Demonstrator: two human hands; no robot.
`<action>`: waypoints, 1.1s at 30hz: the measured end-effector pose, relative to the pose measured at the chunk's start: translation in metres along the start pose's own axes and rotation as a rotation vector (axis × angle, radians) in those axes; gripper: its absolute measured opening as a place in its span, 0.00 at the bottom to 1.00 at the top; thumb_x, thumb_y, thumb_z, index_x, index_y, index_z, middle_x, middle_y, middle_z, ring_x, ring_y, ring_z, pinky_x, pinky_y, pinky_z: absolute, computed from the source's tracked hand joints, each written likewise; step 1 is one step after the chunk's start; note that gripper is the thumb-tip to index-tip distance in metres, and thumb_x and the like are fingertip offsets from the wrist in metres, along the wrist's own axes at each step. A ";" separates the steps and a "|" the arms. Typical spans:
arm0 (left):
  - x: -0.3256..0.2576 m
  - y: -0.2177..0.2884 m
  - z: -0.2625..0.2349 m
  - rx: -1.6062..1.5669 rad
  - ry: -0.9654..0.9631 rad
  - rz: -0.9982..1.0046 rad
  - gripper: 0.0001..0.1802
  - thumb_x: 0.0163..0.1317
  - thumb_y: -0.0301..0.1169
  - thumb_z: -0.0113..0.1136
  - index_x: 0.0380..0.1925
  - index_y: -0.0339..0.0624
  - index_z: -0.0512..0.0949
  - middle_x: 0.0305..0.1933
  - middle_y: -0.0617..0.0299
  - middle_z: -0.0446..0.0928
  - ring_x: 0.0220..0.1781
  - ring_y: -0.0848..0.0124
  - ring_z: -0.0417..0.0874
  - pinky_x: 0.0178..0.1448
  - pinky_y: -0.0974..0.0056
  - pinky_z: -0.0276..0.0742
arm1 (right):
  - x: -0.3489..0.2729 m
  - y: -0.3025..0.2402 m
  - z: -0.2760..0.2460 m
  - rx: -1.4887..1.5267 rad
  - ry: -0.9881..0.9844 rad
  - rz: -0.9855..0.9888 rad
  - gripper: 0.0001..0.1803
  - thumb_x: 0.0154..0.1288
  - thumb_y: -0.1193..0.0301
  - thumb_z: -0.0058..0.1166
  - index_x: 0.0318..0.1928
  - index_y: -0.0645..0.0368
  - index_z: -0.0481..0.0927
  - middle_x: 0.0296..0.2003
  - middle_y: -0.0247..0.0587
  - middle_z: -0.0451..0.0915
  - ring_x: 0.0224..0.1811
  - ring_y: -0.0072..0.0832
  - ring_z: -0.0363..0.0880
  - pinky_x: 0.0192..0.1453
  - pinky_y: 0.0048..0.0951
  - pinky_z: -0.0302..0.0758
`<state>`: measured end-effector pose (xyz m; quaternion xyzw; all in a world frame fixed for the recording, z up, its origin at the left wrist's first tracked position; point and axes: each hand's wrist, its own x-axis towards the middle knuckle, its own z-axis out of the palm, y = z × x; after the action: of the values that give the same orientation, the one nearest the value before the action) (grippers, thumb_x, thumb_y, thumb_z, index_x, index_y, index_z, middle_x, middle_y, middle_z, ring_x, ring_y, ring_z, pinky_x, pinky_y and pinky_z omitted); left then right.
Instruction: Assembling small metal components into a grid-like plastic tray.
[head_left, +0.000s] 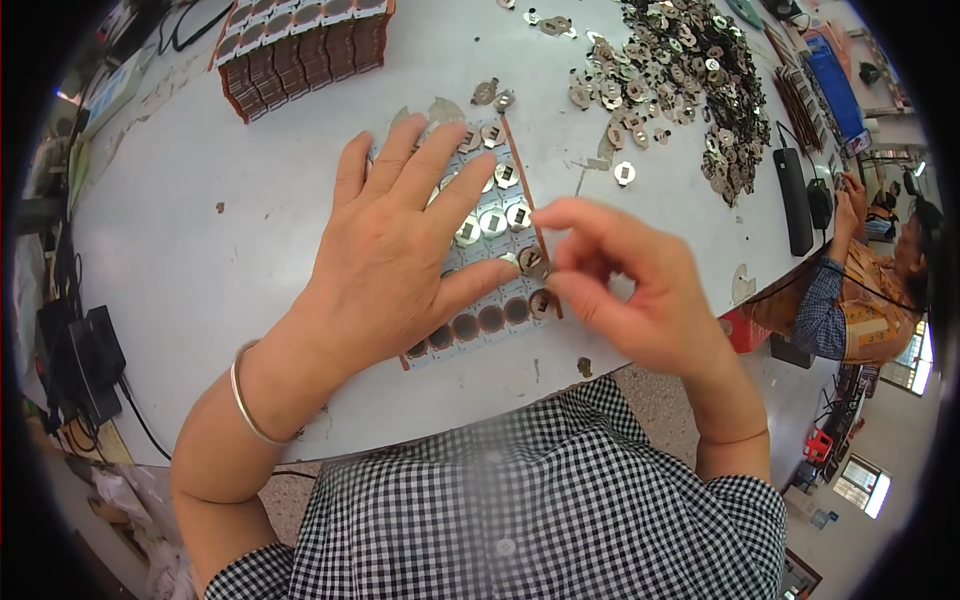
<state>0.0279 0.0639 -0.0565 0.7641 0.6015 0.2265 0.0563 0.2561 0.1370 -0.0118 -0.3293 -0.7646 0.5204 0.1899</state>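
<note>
My left hand (395,255) lies flat with spread fingers on a brown-edged tray (490,318) of round sockets, pressing it to the white table (200,250). Many sockets hold round silver metal discs (492,222) with square holes; the nearest row shows dark empty sockets. My right hand (640,290) pinches one silver disc (531,261) between thumb and forefinger at the tray's right edge. The hand covers much of the tray.
A big heap of loose silver discs (680,70) lies at the back right, with strays (624,173) nearer. Stacked brown trays (300,55) stand at the back left. A black bar-shaped device (795,200) lies at the right edge, where another person (870,280) sits.
</note>
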 end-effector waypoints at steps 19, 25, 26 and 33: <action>0.004 -0.014 0.000 -0.161 0.085 -0.019 0.26 0.59 0.35 0.72 0.56 0.37 0.82 0.67 0.48 0.75 0.73 0.45 0.69 0.76 0.47 0.62 | -0.015 -0.002 0.025 -0.192 -0.003 0.016 0.08 0.63 0.83 0.61 0.43 0.63 0.85 0.30 0.33 0.80 0.26 0.16 0.71 0.30 0.21 0.68; 0.005 -0.014 -0.001 -0.194 0.076 -0.034 0.26 0.57 0.36 0.74 0.54 0.37 0.83 0.66 0.49 0.76 0.74 0.46 0.69 0.78 0.46 0.60 | -0.014 -0.005 0.023 -0.251 -0.015 -0.011 0.09 0.62 0.84 0.60 0.42 0.63 0.86 0.30 0.34 0.80 0.27 0.18 0.74 0.31 0.22 0.71; 0.005 -0.014 -0.001 -0.195 0.076 -0.034 0.26 0.57 0.36 0.74 0.54 0.37 0.83 0.66 0.49 0.76 0.74 0.46 0.69 0.78 0.46 0.60 | -0.015 -0.004 0.025 -0.251 -0.015 -0.009 0.09 0.62 0.84 0.60 0.42 0.63 0.86 0.30 0.34 0.80 0.27 0.18 0.74 0.31 0.22 0.71; 0.005 -0.014 0.001 -0.174 0.089 -0.052 0.25 0.57 0.36 0.74 0.54 0.36 0.83 0.66 0.49 0.77 0.74 0.46 0.70 0.80 0.45 0.57 | -0.026 0.015 0.036 -0.444 0.123 -0.180 0.14 0.60 0.82 0.67 0.47 0.62 0.88 0.38 0.39 0.81 0.35 0.28 0.81 0.35 0.26 0.77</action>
<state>0.0167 0.0720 -0.0607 0.7297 0.6009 0.3101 0.1016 0.2567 0.0982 -0.0378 -0.3243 -0.8735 0.2997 0.2048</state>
